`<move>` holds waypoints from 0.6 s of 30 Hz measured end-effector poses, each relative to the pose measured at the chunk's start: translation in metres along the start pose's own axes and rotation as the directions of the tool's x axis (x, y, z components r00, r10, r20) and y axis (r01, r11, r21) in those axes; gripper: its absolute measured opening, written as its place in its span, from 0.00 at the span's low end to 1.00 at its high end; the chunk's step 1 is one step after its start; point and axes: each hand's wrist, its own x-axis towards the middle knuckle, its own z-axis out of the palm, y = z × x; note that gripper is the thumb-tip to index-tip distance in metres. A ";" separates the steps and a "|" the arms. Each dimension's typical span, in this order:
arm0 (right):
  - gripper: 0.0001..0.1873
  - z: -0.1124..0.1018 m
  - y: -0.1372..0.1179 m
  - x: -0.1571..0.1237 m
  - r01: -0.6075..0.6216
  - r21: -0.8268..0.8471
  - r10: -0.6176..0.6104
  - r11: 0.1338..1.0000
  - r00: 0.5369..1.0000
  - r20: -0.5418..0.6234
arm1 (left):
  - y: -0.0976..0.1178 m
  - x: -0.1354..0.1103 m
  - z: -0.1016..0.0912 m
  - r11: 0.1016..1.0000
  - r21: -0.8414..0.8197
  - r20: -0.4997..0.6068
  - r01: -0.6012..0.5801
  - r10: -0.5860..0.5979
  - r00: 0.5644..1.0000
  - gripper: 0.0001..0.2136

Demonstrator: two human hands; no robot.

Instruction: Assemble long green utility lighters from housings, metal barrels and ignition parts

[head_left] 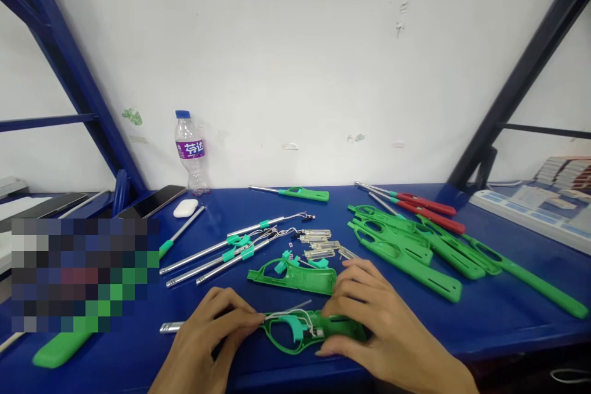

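Note:
A green half shell of a stick lighter [339, 324] lies open side up at the table's front edge. In it sit a teal trigger [295, 327], white wires and a small metal-ended part [316, 333]. My left hand [217, 332] pinches the lighter's metal tube [172, 327] where it meets the shell; its fingers hide most of the tube. My right hand [373, 314] grips the shell's handle end from the right, thumb at the near side. Just beyond lies another green half shell [314, 279] with teal parts on it.
Metal tubes with wires [221, 258] and clear fuel tanks [318, 245] lie behind. Green shells [410, 258] and red lighters [427, 206] are at the right. A bottle [191, 157], white case [185, 208] and phone [154, 200] stand or lie back left; a power strip [530, 215] at right.

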 end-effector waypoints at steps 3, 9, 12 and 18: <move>0.19 -0.003 -0.001 0.002 0.019 0.008 -0.019 1.000 0.999 -0.031 | -0.004 0.000 0.001 1.000 -0.002 0.005 -0.007 0.007 1.000 0.10; 0.08 -0.010 0.008 0.023 -0.053 -0.187 0.051 0.981 0.999 -0.015 | -0.008 -0.003 0.006 1.000 -0.003 -0.005 -0.012 0.012 1.000 0.09; 0.11 -0.008 0.014 0.038 -0.028 -0.305 0.048 0.952 0.997 0.058 | -0.008 -0.004 0.010 0.998 0.056 -0.021 0.018 -0.016 1.000 0.10; 0.04 0.002 0.013 0.046 0.018 -0.375 0.017 0.927 0.996 0.089 | -0.009 -0.008 0.014 0.989 0.148 -0.040 0.020 -0.015 0.999 0.10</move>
